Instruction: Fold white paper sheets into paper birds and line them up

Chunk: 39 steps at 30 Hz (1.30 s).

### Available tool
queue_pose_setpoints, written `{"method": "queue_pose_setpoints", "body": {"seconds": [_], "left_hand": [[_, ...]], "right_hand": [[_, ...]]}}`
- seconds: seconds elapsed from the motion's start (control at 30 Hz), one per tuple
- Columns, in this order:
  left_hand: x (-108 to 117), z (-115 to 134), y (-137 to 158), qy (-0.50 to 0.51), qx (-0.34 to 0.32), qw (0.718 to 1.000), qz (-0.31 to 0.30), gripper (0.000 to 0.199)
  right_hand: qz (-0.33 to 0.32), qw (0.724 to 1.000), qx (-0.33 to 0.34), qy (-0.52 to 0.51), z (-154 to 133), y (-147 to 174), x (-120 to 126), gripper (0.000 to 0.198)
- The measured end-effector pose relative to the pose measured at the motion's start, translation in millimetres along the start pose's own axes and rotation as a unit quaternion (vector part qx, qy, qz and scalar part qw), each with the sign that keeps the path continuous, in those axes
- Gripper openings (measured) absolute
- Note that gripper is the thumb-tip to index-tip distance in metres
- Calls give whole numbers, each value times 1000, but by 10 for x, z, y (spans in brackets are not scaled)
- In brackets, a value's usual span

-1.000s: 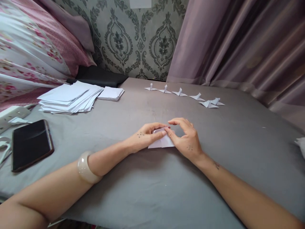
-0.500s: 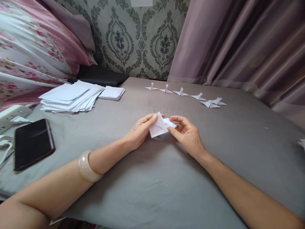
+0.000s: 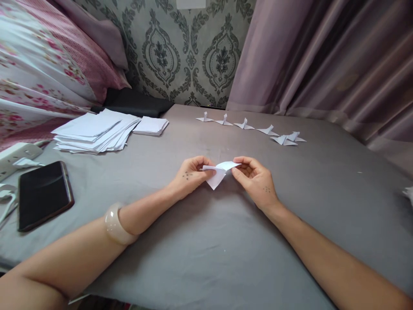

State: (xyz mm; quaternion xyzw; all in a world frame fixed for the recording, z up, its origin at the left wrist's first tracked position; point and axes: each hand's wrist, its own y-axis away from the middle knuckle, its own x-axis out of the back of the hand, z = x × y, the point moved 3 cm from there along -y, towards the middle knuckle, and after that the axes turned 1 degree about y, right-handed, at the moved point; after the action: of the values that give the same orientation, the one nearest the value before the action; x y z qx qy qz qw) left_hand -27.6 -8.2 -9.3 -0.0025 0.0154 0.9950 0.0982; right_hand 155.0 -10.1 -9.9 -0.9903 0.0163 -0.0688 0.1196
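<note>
A small white sheet of folded paper (image 3: 215, 177) is held up between both hands over the grey cloth, one pointed corner hanging down and a flap spread to the right. My left hand (image 3: 192, 173) pinches its left part, thumb in front and fingers behind. With thumb and fingertips, my right hand (image 3: 254, 176) grips the tip of the right flap. Beyond the hands stand several folded white paper birds in a slanting row, among them a near one (image 3: 284, 140) and a far one (image 3: 204, 117).
At the back left lie a large stack of white paper (image 3: 93, 131) and a smaller stack (image 3: 151, 125). A phone (image 3: 45, 196) rests at the left beside a white power strip (image 3: 19, 157) with cables. Purple curtains (image 3: 309, 56) hang along the right.
The folded paper has been turned between the hands: its corner now points down and the right flap is spread wider. My left thumb has shifted lower; both hands keep their hold.
</note>
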Motion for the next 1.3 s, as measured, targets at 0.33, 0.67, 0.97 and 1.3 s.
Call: {"method": "queue_pose_setpoints", "body": {"seconds": [0.33,0.67,0.97,1.3], "left_hand": [[149,26,-19,-314,-87,931,167,14],[90,23,-21,-299,-62,936,174,19],[99,10,1,-219,-72,968,103,56],[174,-5,-36,-318,-22,940,123,27]], "right_hand": [[-88,891,311,318,-243,245,-162,24],[-95,788,378,477,-218,269,-216,22],[-150,803,295,495,-158,227,-198,28],[-168,821,244,489,-62,172,-174,26]]}}
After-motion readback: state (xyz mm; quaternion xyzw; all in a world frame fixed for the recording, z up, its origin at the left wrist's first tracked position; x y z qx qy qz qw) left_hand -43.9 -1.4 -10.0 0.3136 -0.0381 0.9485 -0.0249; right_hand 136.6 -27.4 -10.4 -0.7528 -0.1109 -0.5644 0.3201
